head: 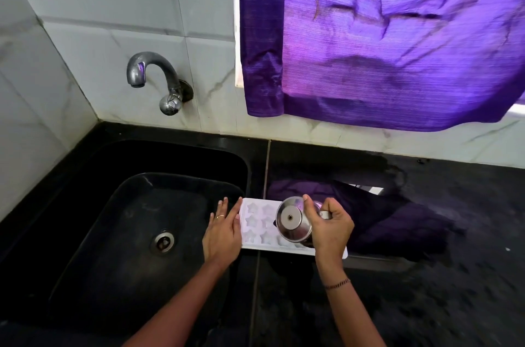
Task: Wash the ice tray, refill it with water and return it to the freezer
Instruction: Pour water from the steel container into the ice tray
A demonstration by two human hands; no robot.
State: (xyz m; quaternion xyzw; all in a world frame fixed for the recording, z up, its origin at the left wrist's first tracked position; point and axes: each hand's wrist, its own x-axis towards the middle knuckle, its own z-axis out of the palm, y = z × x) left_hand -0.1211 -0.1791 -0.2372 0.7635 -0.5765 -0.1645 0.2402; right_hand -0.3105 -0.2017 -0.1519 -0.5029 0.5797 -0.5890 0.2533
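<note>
Right hand [331, 228] grip clamped on steel cup [294, 223], hiding ice tray [257, 223] middle; left hand [223, 233] flat, fingers apart.

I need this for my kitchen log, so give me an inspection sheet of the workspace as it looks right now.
Surface: black countertop, wet patches near the wall.
Job's things: white ice tray flat on the counter beside the sink; steel vessel tipped over it.
Clutter: nothing seen.
Grippers: left hand flat against the tray's left end; right hand holds the vessel.
Cables: nothing seen.
Surroundings: tap not running, purple curtain, tiled wall.
</note>
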